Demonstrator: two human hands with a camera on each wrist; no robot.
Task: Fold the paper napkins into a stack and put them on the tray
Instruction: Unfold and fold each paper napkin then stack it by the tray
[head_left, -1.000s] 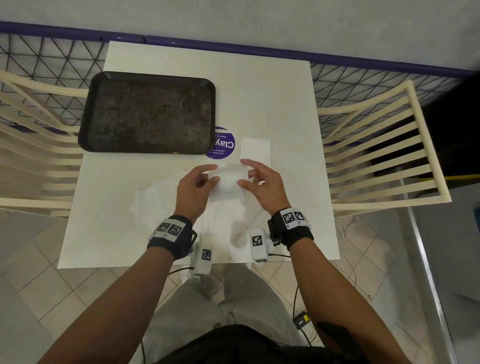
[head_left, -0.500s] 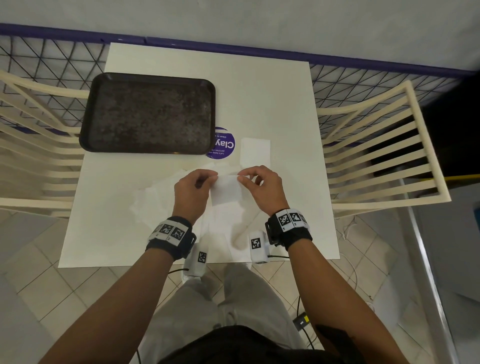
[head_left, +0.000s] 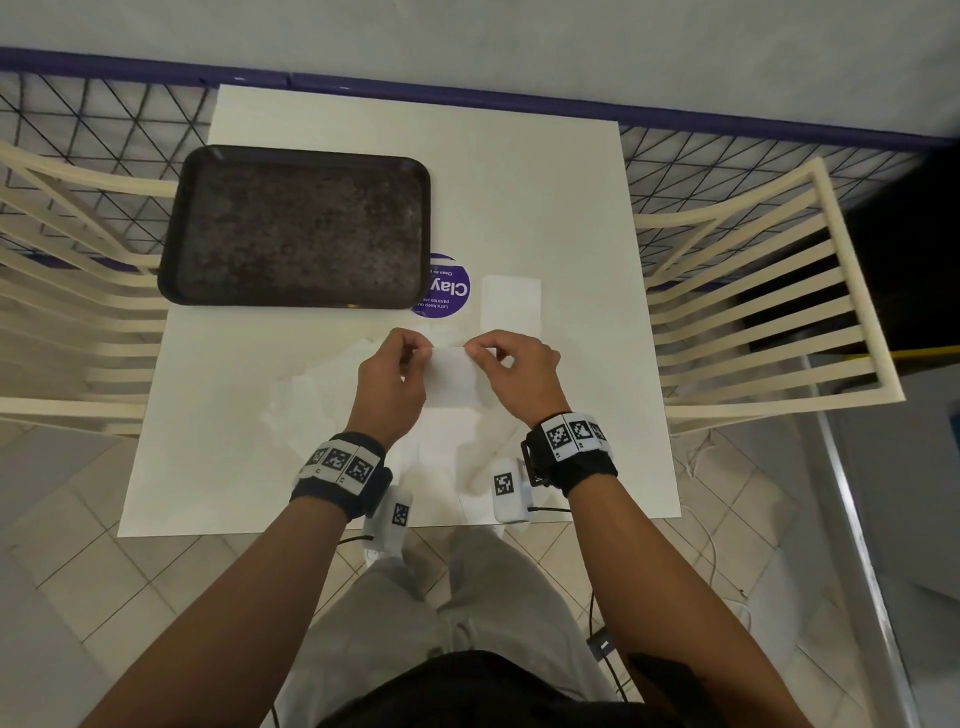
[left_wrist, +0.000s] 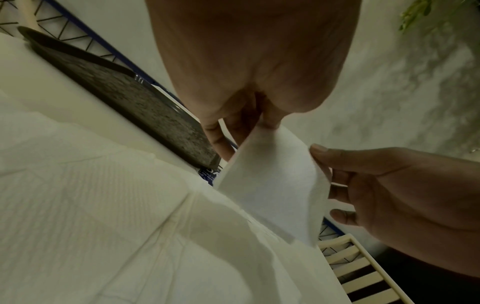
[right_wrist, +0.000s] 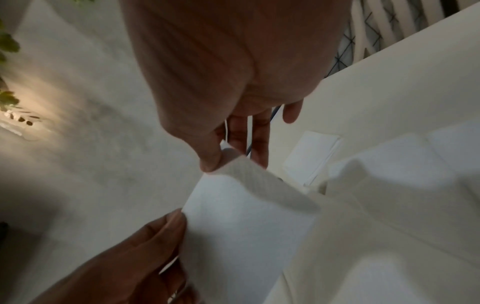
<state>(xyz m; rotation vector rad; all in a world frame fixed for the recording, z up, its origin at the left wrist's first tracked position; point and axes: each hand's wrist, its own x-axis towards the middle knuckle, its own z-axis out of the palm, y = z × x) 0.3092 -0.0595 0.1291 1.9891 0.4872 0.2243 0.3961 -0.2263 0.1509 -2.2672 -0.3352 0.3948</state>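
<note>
Both hands — left hand (head_left: 390, 382) and right hand (head_left: 519, 375) — now pinch the top corners of a folded napkin (head_left: 451, 375), raised since a second ago above the loose napkins (head_left: 317, 395). One fold appears complete; the folded stack (head_left: 511, 301) waits just beyond, and the tray (head_left: 296, 228) holds no napkins — placement remains.

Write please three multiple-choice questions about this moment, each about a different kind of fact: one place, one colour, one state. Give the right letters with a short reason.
1. Where does the tray lie on the table?
A. far left part
B. near right corner
C. on a chair

2. What colour is the round sticker beside the tray?
A. red
B. purple
C. green

3. How is the napkin held?
A. flat under one palm
B. crumpled in a fist
C. pinched at its top corners by both hands

Answers:
1 A: the head view shows it far left.
2 B: it is purple with white letters.
3 C: the left hand and right hand each pinch a corner.
</note>
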